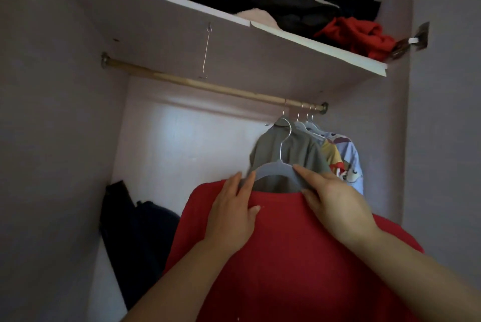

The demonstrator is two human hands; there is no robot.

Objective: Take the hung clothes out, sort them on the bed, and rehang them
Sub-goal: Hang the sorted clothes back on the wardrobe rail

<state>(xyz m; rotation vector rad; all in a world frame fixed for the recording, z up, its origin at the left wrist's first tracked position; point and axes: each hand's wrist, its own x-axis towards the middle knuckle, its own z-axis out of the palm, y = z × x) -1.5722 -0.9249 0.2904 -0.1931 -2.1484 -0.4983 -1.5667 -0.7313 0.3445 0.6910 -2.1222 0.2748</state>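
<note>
A red shirt hangs on a grey hanger held up in front of the open wardrobe, below the wooden rail. My left hand pinches the shirt's left shoulder and the hanger's left arm. My right hand grips the hanger's right arm at the collar. The hanger's metal hook is free of the rail. At the rail's right end hang an olive shirt, a yellow garment and a light blue printed one.
A shelf above the rail carries piles of folded and crumpled clothes, with a red one at its right end. Dark garments lie heaped at the wardrobe's lower left. A thin wire hook dangles under the shelf.
</note>
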